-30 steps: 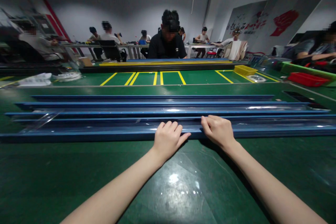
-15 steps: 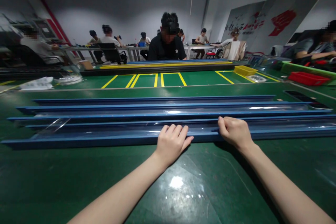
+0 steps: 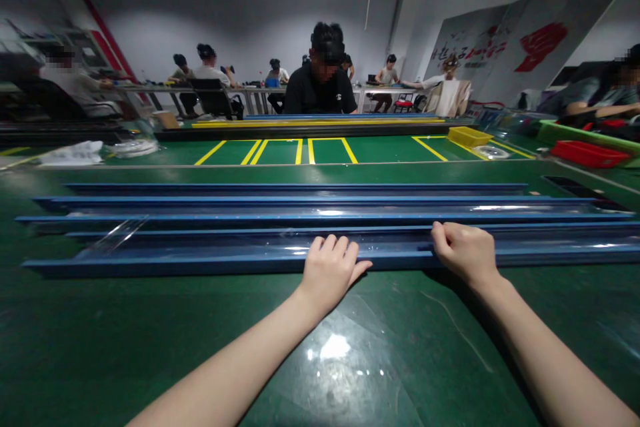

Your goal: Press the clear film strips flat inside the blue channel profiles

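Note:
Several long blue rails lie side by side across the green table (image 3: 150,347). The nearest blue rail (image 3: 175,261) has a clear plastic film (image 3: 115,237) along its top, lifted at the left end. My left hand (image 3: 331,270) rests on the near rail's edge with its fingers curled over it. My right hand (image 3: 465,252) is closed in a pinch on the same rail, a hand's width to the right; what the fingers pinch is too small to tell.
A person in black (image 3: 323,87) sits across the table behind a yellow and black rail (image 3: 310,124). A yellow tray (image 3: 469,135) and a red tray (image 3: 587,152) stand at the right. White bags (image 3: 75,153) lie far left. Other people sit at tables behind.
My right hand has slid to the right along the near rail, away from my left hand. The left hand has stayed on the rail's edge.

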`<state>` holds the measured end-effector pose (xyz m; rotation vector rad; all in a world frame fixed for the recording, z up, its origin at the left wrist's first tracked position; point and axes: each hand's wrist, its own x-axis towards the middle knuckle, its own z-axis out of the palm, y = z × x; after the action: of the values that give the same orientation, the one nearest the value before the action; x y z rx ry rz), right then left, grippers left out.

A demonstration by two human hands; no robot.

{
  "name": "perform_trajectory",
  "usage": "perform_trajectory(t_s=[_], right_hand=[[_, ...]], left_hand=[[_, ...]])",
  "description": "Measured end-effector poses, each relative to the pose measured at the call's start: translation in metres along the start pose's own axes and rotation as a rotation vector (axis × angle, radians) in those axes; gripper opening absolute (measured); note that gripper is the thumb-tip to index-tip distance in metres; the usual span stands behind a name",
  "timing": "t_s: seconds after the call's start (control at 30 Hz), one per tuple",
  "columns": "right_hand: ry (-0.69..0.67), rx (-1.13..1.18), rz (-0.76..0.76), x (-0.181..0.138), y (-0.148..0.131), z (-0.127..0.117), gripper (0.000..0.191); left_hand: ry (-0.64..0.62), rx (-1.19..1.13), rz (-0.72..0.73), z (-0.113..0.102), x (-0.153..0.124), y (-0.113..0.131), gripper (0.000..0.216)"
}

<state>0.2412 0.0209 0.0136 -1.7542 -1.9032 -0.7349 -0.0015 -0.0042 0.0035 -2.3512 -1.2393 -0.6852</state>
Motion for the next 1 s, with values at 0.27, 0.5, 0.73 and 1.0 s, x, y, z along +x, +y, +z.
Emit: perform_trajectory(t_s=[0.27,0.5,0.73,1.0], right_hand=[[-0.011,0.023,0.012,0.002,-0.003,-0.001,0.046],[-0.017,0.004,0.012,0.004,-0.007,-0.001,0.047],[-0.026,-0.019,-0.001,0.007,-0.012,0.001,0.048],[-0.034,0.007,-0.015,0.008,-0.015,0.002,0.049]], left_hand=[[0.019,-0.021,-0.02,0.001,-0.002,0.001,0.027],[0.01,-0.007,-0.044,0.001,-0.002,0.002,0.024],[-0.02,0.01,-0.101,0.0,-0.002,0.001,0.023],[-0.034,0.019,-0.146,0.001,0.0,-0.002,0.024]])
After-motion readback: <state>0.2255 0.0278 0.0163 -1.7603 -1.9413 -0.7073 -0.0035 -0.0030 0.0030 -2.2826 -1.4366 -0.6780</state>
